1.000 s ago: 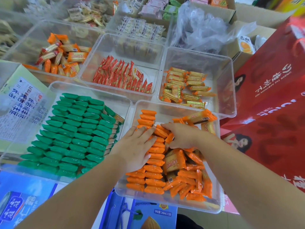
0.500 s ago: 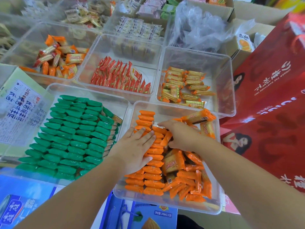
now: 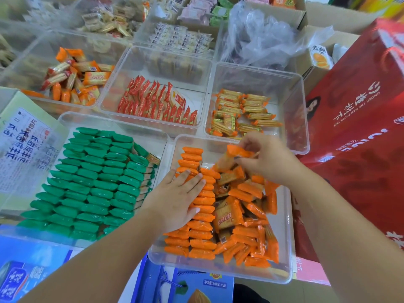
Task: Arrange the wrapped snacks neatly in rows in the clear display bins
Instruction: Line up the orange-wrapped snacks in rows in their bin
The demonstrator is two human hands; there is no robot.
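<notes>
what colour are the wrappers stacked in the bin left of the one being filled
Green wrapped snacks, seen in the head view.

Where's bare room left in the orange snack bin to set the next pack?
Bare floor at the far end, between the neat rows and right hand; a thin strip along the near wall. The loose pile crowds the right.
</notes>
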